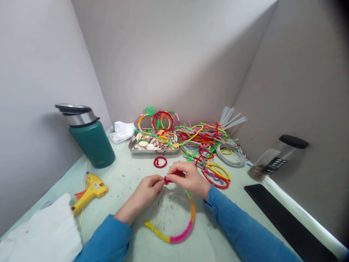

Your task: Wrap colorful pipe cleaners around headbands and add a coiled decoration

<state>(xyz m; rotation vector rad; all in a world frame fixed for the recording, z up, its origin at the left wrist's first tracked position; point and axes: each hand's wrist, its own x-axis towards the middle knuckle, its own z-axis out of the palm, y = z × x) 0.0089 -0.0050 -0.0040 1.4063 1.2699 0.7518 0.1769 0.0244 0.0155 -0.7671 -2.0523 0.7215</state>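
Note:
Above the middle of the table, my left hand (152, 185) and my right hand (188, 177) are close together, fingertips closed on a red pipe cleaner (167, 179). Most of it is hidden by the fingers. Below them an open hoop (181, 236) lies on the table, wrapped in fuzzy yellow, pink, orange and green sections. Its green end reaches up beside my right hand; I cannot tell whether they touch. Just beyond the hands lies a small coil of red pipe cleaner (160, 162).
A metal tray (155, 151) of shells stands at the back, with colourful wrapped hoops (163, 122) behind it. Loose pipe cleaners (201, 136) and a grey wire coil (231, 155) lie right of it. At left are a green bottle (92, 145), yellow glue gun (91, 191) and white cloth (43, 229).

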